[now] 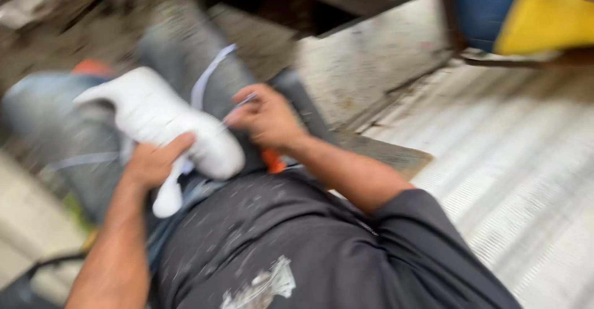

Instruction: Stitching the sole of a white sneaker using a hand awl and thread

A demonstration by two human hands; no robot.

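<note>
A white leather-look sneaker (162,122) lies across the person's lap, probably light and fairly stiff, best gripped at its sole. The left hand (154,163) cups its underside; the right hand (263,117) pinches a thin white lace (207,77).

The white shoe (158,120) at centre left looks like smooth leather or a leather-like stuff, faintly glossy, with a thin white lace (207,73) running up from it. The trousers (74,135) under it are grey denim cloth, matt. The dark shirt (297,241) low in the frame is soft matt cloth, flecked with pale specks. At right lies ribbed sheet metal (513,166), dull grey. The upper middle shows rough, stained concrete (365,61)
</note>
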